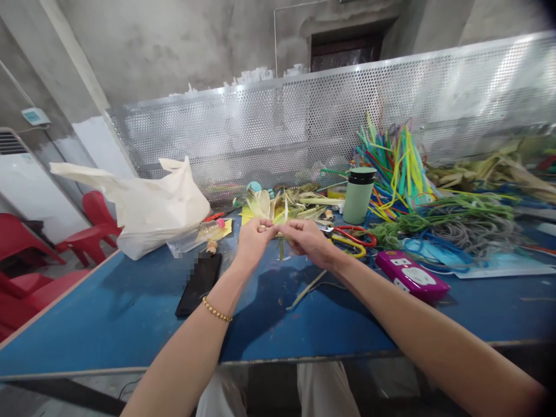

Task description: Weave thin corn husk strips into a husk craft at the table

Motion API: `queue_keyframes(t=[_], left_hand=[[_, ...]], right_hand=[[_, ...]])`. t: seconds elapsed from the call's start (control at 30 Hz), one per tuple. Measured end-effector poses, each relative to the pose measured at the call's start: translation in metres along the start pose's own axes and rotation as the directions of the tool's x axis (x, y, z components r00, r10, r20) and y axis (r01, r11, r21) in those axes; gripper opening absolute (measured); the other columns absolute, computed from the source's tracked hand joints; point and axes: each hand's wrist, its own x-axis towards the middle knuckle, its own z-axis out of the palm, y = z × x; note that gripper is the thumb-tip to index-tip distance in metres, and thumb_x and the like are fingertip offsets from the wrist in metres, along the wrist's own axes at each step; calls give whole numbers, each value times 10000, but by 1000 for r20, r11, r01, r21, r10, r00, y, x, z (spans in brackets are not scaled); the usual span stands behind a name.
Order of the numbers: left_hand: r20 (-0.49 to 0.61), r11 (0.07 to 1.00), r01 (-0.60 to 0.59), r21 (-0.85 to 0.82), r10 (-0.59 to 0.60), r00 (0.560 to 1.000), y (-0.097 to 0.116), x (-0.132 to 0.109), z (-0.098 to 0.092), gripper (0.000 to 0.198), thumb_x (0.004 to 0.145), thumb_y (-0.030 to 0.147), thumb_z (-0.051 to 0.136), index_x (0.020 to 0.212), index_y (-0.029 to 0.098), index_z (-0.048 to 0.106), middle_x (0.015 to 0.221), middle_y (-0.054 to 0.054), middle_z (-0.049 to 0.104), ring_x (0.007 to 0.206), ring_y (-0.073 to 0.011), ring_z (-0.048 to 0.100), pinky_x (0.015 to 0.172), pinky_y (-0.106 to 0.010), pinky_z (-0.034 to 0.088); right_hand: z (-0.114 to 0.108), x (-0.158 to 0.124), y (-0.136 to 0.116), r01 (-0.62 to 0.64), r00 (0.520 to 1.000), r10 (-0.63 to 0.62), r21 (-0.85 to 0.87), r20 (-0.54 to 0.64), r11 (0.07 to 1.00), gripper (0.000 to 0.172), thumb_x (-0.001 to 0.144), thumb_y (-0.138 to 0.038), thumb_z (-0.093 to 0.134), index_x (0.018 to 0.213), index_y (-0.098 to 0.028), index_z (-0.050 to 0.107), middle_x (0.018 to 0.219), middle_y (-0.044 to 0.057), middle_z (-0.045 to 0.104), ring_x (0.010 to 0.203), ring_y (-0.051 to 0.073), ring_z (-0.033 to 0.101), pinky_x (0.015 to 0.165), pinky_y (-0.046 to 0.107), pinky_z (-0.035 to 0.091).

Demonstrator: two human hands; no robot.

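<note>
Both my hands meet above the blue table (108,313), a little in front of a pile of pale corn husks (286,205). My left hand (253,238) is closed in a pinch on a small pale husk piece (277,230), and my right hand (308,240) pinches the same piece from the other side. A thin green strip hangs down from between the fingers. A gold bracelet (216,310) sits on my left wrist. A loose pale strip (306,288) lies on the table under my right wrist.
A black phone (200,282) lies left of my left arm, a white plastic bag (160,205) behind it. Red and yellow scissors (354,238), a green tumbler (358,196), a magenta power strip (412,276) and tangled coloured cords (447,223) lie right. Perforated metal screen (304,121) behind; red chairs (87,231) left.
</note>
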Motion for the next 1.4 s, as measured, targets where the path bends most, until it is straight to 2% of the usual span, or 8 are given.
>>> queue_keyframes(t=[0.17,0.27,0.37,0.53,0.7,1.1,1.27,1.4], left_hand=[[-120,994,-110,25,113,986,1,-1,-2,244,861,413,555,861,170,564,612,33,468,565,-111,421,569,-244,340],[-277,895,-277,351,382,882,10,-8,-7,241,837,405,610,899,173,591,872,-68,590,849,-186,520,747,-293,386],[-169,785,-332,523,477,862,17,-17,-6,285,917,383,487,765,175,608,819,-87,609,850,-205,527,781,-318,370],[42,829,-321,457,340,939,10,-20,6,315,905,387,510,805,172,717,755,-65,675,702,-170,548,693,-293,366],[62,997,-82,0,82,995,-3,-9,11,268,772,394,669,750,133,728,611,-22,639,584,-138,518,577,-259,362],[62,905,103,-413,-84,994,2,-13,19,87,643,192,681,665,125,630,502,40,499,429,-52,337,446,-219,245],[83,883,176,-435,-155,984,7,-14,16,66,624,153,649,658,130,597,489,60,447,404,-29,290,427,-206,184],[125,867,199,-457,-158,979,7,-18,17,122,633,190,675,640,135,567,497,52,460,408,-32,317,425,-202,185]], right_hand=[[-3,4,3,-74,997,75,129,-5,989,425,614,-406,801,582,-186,438,434,-85,424,340,15,222,360,193,111],[-8,9,6,-95,989,119,244,-84,965,382,612,-360,796,618,-185,456,451,-72,482,326,12,220,346,190,97],[-11,12,7,-91,975,148,308,-167,947,368,608,-336,796,624,-182,462,463,-60,521,325,13,229,331,180,123],[-5,10,7,-38,962,123,327,-244,944,365,574,-350,822,621,-166,509,475,-57,540,330,13,261,319,170,181],[4,7,10,-32,973,107,339,-204,940,392,556,-380,851,593,-167,524,393,-95,399,330,24,271,322,177,215],[5,9,14,-51,984,114,395,-138,917,410,601,-406,818,603,-157,492,492,-64,503,326,8,317,319,163,231],[5,8,13,-57,996,76,295,-52,954,367,648,-435,779,701,-168,533,454,-75,489,302,24,306,302,167,210],[4,8,13,16,991,20,273,-131,962,314,674,-394,740,760,-181,525,439,-77,503,301,31,305,309,162,209]])
